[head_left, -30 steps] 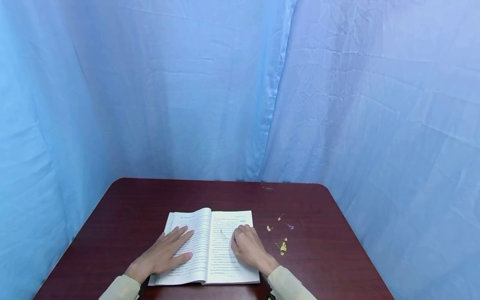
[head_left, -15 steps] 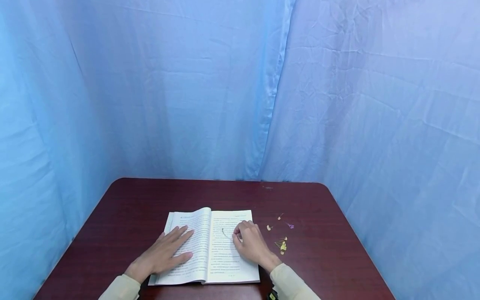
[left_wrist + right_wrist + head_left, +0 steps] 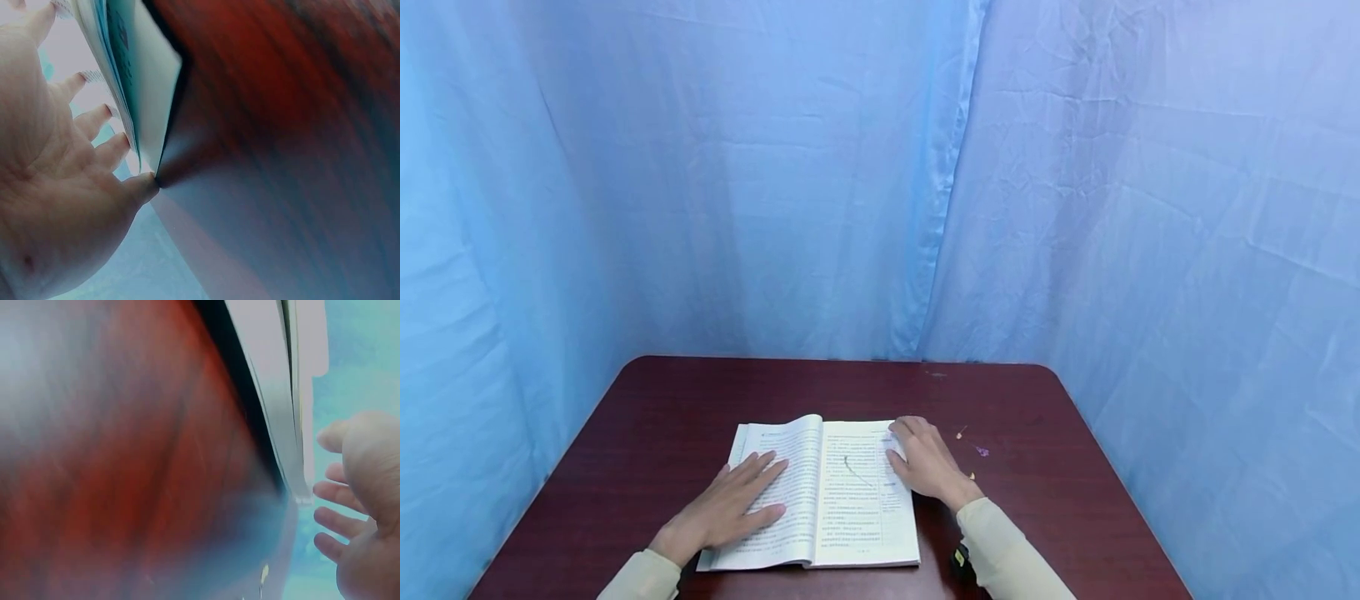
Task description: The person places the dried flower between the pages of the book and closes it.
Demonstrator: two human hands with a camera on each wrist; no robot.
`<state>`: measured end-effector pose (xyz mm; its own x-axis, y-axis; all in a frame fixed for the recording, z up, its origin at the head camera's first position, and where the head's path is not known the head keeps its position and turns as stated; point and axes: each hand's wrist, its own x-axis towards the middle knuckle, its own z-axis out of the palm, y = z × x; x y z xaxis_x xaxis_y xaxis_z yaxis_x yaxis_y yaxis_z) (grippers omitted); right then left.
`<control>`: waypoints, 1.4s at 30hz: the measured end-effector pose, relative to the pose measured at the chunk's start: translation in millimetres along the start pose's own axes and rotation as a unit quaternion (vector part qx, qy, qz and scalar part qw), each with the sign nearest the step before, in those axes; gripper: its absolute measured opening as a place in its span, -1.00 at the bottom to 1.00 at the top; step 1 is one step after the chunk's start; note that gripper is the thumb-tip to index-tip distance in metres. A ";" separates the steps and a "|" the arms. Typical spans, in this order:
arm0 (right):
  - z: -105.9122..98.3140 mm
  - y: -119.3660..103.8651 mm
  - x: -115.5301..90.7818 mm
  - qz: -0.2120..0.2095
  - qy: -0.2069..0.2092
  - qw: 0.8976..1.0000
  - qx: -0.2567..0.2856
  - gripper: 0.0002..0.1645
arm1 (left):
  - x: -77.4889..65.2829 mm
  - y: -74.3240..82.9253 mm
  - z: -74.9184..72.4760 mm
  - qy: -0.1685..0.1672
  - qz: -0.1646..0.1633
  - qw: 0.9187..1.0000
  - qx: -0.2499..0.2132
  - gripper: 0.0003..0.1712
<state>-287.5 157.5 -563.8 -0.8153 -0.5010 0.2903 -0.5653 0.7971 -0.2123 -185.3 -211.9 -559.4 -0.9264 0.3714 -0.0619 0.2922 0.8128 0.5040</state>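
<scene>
in the head view, 2 bare hands over 1 open book (image 3: 850, 533), set at the near middle of 1 dark red table (image 3: 722, 387) and showing 2 printed pages, 1 left and 1 right. on the left page, 1 left hand (image 3: 730, 504), palm down, 4 fingers straight and spread, thumb well out to the right, nothing in its grasp; all 5 digits countable in the left wrist view, fanned out beside the book's edge. at the far right corner of the right page, 1 right hand (image 3: 925, 458), fingers loosely bent, thumb apart from them, nothing held; again 5 digits in the right wrist view. cannot tell whether touching the paper there. on the right page, 1 thin dark sprig (image 3: 854, 472), slanting from far left to near right, between the 2 hands and near the right thumb. on the table, right of the book, 3 small blooms in the head view: 1 pink flower (image 3: 959, 435), farthest; 1 purple flower (image 3: 982, 451), farthest right; 1 yellow flower (image 3: 973, 476), nearest, just beyond the right wrist and partly hidden. low in the right wrist view, 1 yellow bloom (image 3: 265, 573); cannot tell whether the same. at the near edge, 2 pale sleeves (image 3: 1011, 550). behind the table, blue curtains (image 3: 835, 183).
</scene>
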 end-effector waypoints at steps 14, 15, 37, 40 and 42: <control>-2.4 14.2 22.0 0.023 -0.113 0.993 -0.009 -0.17 | -2.5 0.6 1.6 0.000 -0.005 1.000 -0.009 -0.09; -2.1 14.2 22.4 0.023 -0.111 0.994 -0.006 -0.18 | -2.4 0.3 1.5 0.001 -0.005 1.000 -0.009 -0.08; 4.4 11.3 21.5 -0.011 -0.044 0.993 -0.106 -0.30 | -0.2 -1.2 1.6 0.005 0.003 1.000 -0.005 -0.10; 6.7 11.8 21.7 -0.049 0.017 0.990 -0.128 -0.44 | -0.7 -1.7 1.8 0.006 0.005 1.000 -0.005 -0.10; 7.3 10.7 22.7 -0.071 0.063 0.987 -0.130 -0.58 | -1.0 -1.9 1.8 0.006 0.003 1.000 -0.006 -0.11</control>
<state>-313.0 152.1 -566.3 -0.6983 -0.5818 0.4171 -0.6090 0.7890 0.0809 -184.5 -213.0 -561.8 -0.9272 0.3713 -0.0489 0.2954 0.8054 0.5139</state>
